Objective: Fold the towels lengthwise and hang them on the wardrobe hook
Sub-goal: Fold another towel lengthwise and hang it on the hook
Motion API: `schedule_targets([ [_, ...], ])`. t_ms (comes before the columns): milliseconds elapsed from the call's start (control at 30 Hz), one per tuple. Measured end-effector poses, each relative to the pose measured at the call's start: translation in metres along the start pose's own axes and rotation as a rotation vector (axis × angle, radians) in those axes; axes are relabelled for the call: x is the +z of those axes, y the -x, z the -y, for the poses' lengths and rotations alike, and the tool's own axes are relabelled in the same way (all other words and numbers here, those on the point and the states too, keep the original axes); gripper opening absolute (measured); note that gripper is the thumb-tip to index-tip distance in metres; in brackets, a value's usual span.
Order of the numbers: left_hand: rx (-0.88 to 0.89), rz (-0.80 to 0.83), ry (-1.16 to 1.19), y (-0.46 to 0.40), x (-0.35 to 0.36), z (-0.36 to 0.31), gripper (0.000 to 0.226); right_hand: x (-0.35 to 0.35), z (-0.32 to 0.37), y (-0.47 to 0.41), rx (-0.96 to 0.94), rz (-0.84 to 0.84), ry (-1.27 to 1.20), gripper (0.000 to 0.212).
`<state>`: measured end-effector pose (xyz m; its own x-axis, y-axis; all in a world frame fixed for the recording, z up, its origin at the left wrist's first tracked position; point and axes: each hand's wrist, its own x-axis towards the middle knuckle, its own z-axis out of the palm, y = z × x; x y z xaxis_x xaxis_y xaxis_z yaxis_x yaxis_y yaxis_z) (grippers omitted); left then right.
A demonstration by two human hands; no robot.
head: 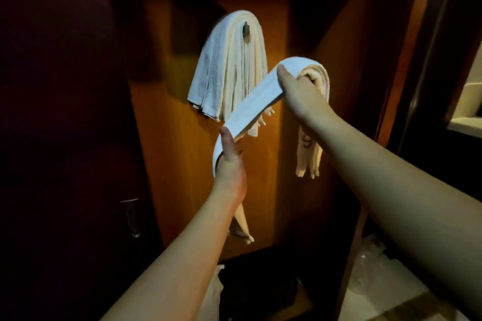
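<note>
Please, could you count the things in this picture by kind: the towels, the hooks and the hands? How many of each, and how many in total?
Towel held in the hands: 1, the folded white towel
Towels on the hook: 1 bundle, the hanging towels; the number of towels in it cannot be told
Hooks: 1, the metal hook
Hands: 2, the left hand and the right hand
Total: 5

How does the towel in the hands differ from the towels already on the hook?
The held towel is one narrow folded strip, stretched slanting between the left hand and right hand; the hung towels are a thick bundle, draped over the hook. Nothing grips the hung towels. Both look white.
</note>
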<state>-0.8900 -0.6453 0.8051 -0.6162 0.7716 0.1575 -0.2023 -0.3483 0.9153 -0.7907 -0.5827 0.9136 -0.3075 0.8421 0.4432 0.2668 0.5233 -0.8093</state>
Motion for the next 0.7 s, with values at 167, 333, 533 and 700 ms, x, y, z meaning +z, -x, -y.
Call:
schedule_targets([
  [167,0.096,0.017,0.117,-0.048,0.023,-0.024,0.033,-0.023,-0.042,-0.063,0.04,-0.002,0.032,0.041],
  [333,0.216,-0.031,-0.121,-0.098,0.044,-0.051,0.026,-0.039,-0.061,-0.117,-0.002,0.028,0.028,0.045],
  [533,0.342,0.108,-0.297,-0.139,0.059,-0.096,0.056,-0.042,-0.063,-0.172,-0.03,0.03,-0.146,0.035],
  [700,0.333,0.262,-0.23,-0.178,0.066,-0.128,0.1,-0.035,-0.05,-0.217,-0.019,0.081,-0.35,0.039],
])
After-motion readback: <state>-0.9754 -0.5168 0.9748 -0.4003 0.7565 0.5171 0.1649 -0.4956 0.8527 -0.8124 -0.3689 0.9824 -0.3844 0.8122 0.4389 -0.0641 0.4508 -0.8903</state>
